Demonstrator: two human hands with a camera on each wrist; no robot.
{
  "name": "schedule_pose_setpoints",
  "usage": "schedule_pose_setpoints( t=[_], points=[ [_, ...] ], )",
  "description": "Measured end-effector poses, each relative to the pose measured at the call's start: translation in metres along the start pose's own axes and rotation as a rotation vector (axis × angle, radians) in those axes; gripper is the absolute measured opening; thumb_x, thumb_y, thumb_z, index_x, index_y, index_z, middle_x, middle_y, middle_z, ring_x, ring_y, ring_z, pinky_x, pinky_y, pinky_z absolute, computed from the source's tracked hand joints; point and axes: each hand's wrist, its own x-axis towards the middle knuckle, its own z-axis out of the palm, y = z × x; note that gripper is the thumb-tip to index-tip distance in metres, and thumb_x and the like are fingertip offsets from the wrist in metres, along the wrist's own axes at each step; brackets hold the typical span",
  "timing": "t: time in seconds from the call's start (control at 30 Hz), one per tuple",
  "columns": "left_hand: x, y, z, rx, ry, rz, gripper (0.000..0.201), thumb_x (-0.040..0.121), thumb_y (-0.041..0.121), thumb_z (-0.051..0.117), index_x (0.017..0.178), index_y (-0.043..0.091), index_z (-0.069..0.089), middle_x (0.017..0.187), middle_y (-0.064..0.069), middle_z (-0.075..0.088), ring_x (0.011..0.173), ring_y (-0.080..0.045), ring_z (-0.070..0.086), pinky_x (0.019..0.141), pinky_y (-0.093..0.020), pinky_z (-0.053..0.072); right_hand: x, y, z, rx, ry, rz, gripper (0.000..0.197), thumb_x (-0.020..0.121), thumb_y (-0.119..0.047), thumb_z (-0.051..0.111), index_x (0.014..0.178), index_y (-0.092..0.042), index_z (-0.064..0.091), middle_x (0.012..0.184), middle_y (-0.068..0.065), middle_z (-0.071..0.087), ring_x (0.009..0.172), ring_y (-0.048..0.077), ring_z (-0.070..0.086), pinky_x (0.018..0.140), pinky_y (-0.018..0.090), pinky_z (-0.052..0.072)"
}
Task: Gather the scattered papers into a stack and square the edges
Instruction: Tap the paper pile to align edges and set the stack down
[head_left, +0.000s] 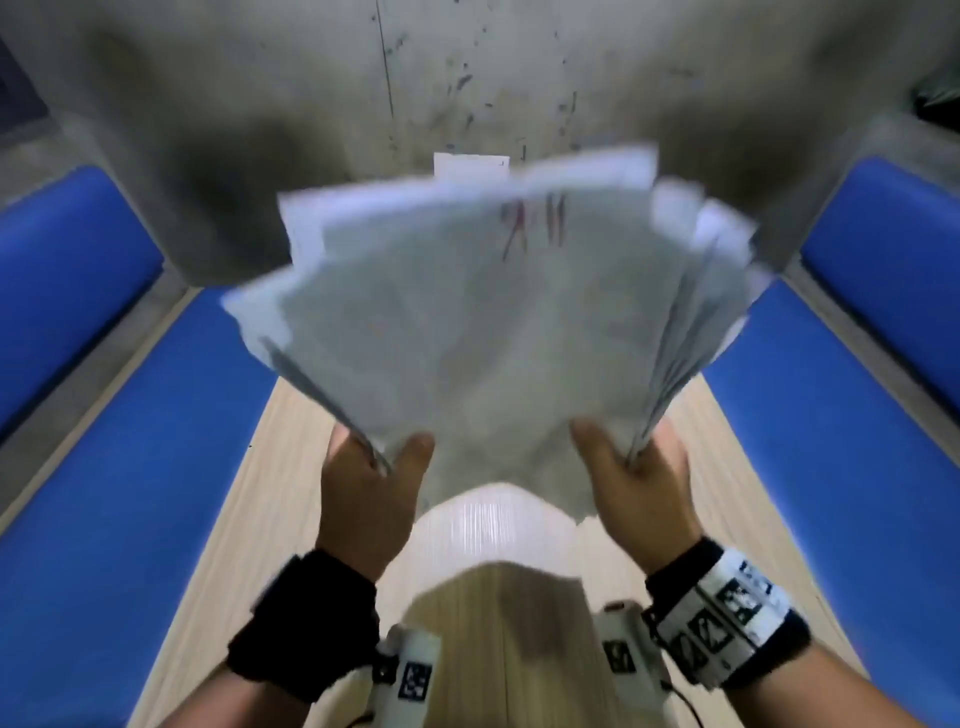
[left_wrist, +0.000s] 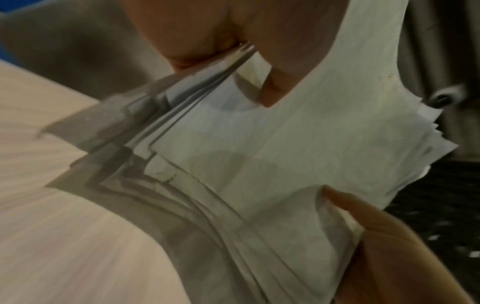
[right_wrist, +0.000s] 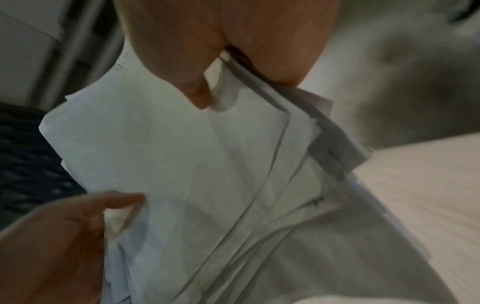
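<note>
A loose stack of white papers (head_left: 483, 312) is held up above the wooden table (head_left: 519, 623), fanned and uneven at its far edges, blurred by motion. My left hand (head_left: 371, 467) grips its left side, thumb on top. On the other side my right hand (head_left: 631, 462) grips the same way. Red writing shows on the top sheet. In the left wrist view the papers (left_wrist: 298, 154) are pinched by my left hand (left_wrist: 246, 61), with the right hand (left_wrist: 389, 236) lower down. The right wrist view shows the papers (right_wrist: 182, 164) held by my right hand (right_wrist: 221, 67) and left hand (right_wrist: 64, 236).
A single white sheet (head_left: 470, 165) lies on the grey floor (head_left: 467, 78) beyond the table. Blue benches stand at the left (head_left: 130, 441) and right (head_left: 831, 415) of the narrow table.
</note>
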Motion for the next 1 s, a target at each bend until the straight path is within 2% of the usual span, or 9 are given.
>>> schedule_pose_setpoints(
  t=[0.13, 0.2, 0.33, 0.4, 0.5, 0.63, 0.8, 0.93, 1.0],
  points=[
    [-0.023, -0.072, 0.016, -0.110, 0.075, -0.277, 0.020, 0.073, 0.005, 0.068, 0.089, 0.017, 0.067, 0.078, 0.003, 0.073, 0.073, -0.008, 0.070, 0.058, -0.014, 0.053, -0.026, 0.078, 0.017, 0.022, 0.048, 0.261, 0.015, 0.076, -0.003, 0.067, 0.091, -0.006, 0.064, 0.064, -0.016, 0.068, 0.060, -0.008, 0.060, 0.063, 0.019, 0.048],
    [-0.028, -0.075, 0.028, -0.150, 0.143, -0.329, 0.022, 0.078, -0.005, 0.062, 0.081, 0.017, 0.061, 0.074, -0.001, 0.067, 0.062, -0.005, 0.066, 0.052, -0.010, 0.050, -0.029, 0.087, 0.027, 0.072, 0.143, 0.291, 0.013, 0.074, -0.005, 0.058, 0.083, -0.013, 0.062, 0.061, -0.014, 0.063, 0.057, -0.010, 0.055, 0.064, 0.016, 0.045],
    [-0.012, -0.044, 0.039, -0.220, 0.230, -0.193, 0.018, 0.075, 0.008, 0.056, 0.091, 0.013, 0.063, 0.081, 0.000, 0.066, 0.065, 0.005, 0.065, 0.058, -0.010, 0.049, -0.016, 0.056, 0.030, 0.007, 0.188, 0.159, 0.017, 0.076, -0.007, 0.050, 0.073, -0.022, 0.058, 0.069, -0.008, 0.057, 0.059, -0.006, 0.050, 0.059, 0.013, 0.042],
    [0.000, -0.019, 0.035, -0.204, 0.211, -0.081, 0.019, 0.079, 0.010, 0.055, 0.089, 0.023, 0.065, 0.082, 0.007, 0.068, 0.073, 0.004, 0.066, 0.062, -0.013, 0.048, -0.003, 0.028, 0.024, 0.028, 0.222, 0.095, 0.026, 0.082, 0.002, 0.052, 0.075, -0.022, 0.059, 0.064, -0.011, 0.058, 0.058, -0.003, 0.048, 0.057, 0.019, 0.042],
    [0.008, 0.013, 0.027, -0.256, 0.198, 0.113, 0.026, 0.083, 0.004, 0.056, 0.097, 0.025, 0.063, 0.094, 0.005, 0.068, 0.088, -0.001, 0.066, 0.073, -0.015, 0.049, 0.008, -0.006, 0.015, 0.111, 0.280, -0.076, 0.037, 0.085, 0.007, 0.053, 0.084, -0.028, 0.063, 0.070, -0.027, 0.065, 0.067, -0.014, 0.056, 0.061, 0.011, 0.045],
    [-0.002, -0.018, 0.019, -0.398, 0.154, -0.079, 0.043, 0.068, 0.012, 0.063, 0.110, 0.003, 0.062, 0.096, -0.005, 0.068, 0.088, -0.017, 0.065, 0.072, -0.030, 0.055, -0.004, 0.019, 0.012, 0.144, 0.149, 0.034, 0.045, 0.083, 0.010, 0.057, 0.085, -0.033, 0.069, 0.076, -0.026, 0.068, 0.074, -0.009, 0.062, 0.065, 0.015, 0.053],
    [-0.029, -0.077, 0.029, -0.123, 0.119, -0.403, 0.006, 0.063, 0.019, 0.059, 0.067, 0.014, 0.060, 0.065, 0.001, 0.058, 0.054, -0.001, 0.052, 0.060, -0.033, 0.042, -0.033, 0.087, 0.025, -0.029, 0.051, 0.337, 0.041, 0.081, 0.008, 0.060, 0.084, -0.033, 0.064, 0.076, -0.024, 0.070, 0.075, -0.006, 0.066, 0.062, 0.021, 0.052],
    [-0.013, -0.059, 0.039, -0.118, 0.182, -0.290, 0.013, 0.066, 0.013, 0.053, 0.055, 0.015, 0.046, 0.055, 0.006, 0.043, 0.043, 0.003, 0.038, 0.046, -0.021, 0.033, -0.015, 0.072, 0.033, -0.036, 0.116, 0.328, 0.023, 0.082, 0.010, 0.054, 0.077, -0.011, 0.062, 0.063, -0.015, 0.056, 0.067, 0.011, 0.056, 0.062, 0.027, 0.047],
    [0.001, -0.039, 0.037, -0.152, 0.210, -0.181, 0.010, 0.067, 0.008, 0.053, 0.059, 0.010, 0.048, 0.056, 0.006, 0.042, 0.047, 0.000, 0.037, 0.045, -0.022, 0.033, -0.001, 0.054, 0.032, 0.013, 0.114, 0.291, 0.024, 0.084, 0.009, 0.052, 0.071, -0.009, 0.060, 0.065, -0.015, 0.057, 0.060, 0.000, 0.056, 0.055, 0.020, 0.048]
  ],
)
